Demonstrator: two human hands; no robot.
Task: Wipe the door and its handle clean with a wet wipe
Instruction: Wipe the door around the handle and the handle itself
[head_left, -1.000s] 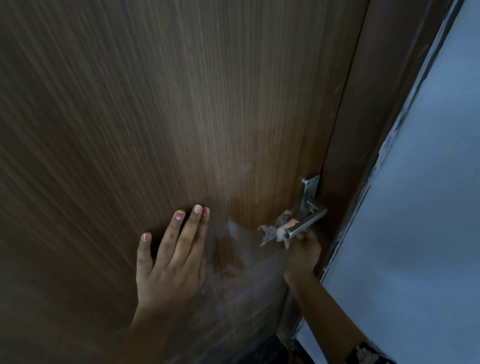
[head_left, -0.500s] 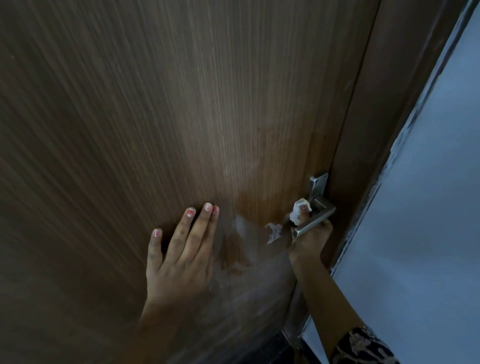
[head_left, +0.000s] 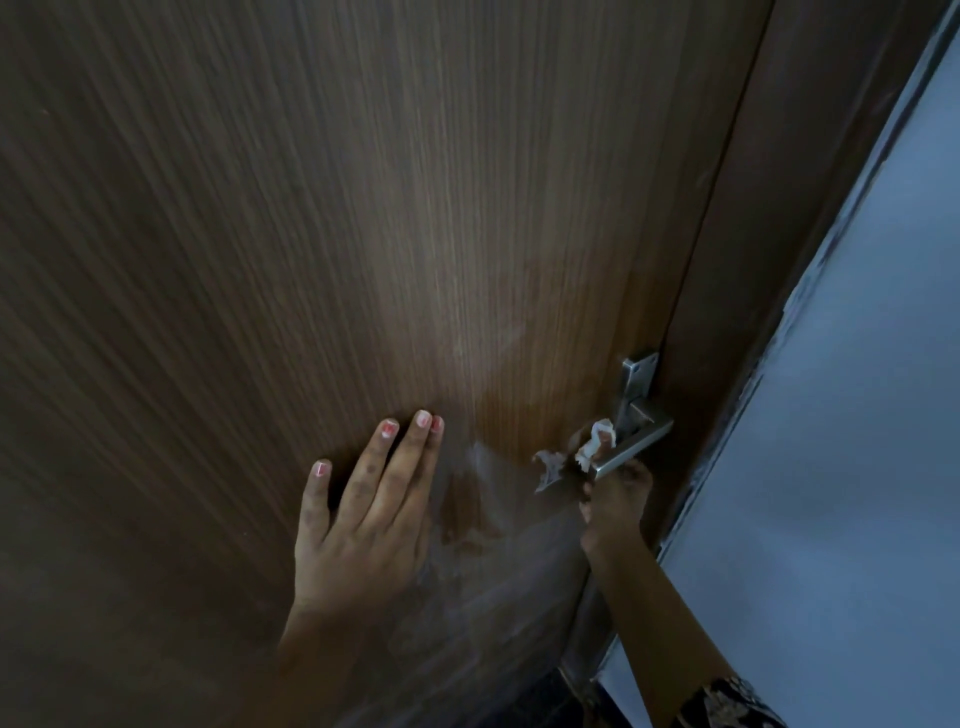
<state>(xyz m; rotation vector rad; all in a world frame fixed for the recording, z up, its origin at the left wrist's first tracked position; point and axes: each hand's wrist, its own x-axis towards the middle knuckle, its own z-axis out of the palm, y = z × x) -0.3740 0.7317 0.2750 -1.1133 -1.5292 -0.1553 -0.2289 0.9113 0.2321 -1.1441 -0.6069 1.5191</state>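
Two bare hands work a dark brown wood-grain door (head_left: 363, 234) in the single head-camera view. The right hand (head_left: 615, 499) reaches up from below and curls around the free end of the brushed-metal lever handle (head_left: 631, 449), pinching a crumpled white wet wipe (head_left: 597, 441) against the bar; the fingers close around lever and wipe together, though shadow hides how tightly. Above the grip, the lever meets its narrow steel backplate (head_left: 638, 382), set close to the door's edge and the brown frame (head_left: 779, 260). Beside the grip, toward the door's middle, a ragged scrap of wipe shows pale against the wood, apparently part of the same sheet. Farther that way the left hand (head_left: 363, 525) lies flat and open on the panel, fingers spread, holding nothing and bracing the door. Between the two hands and below them, pale streaks cloud the wood. Beyond the frame stands a pale blue-grey wall (head_left: 857, 467).

The wipe looks torn and thin, so rubbing it hard along the lever's square edges could shred it further and leave bits on the metal. Pressing down on the lever might also release the latch and swing the door, which the flat palm seems placed to prevent.
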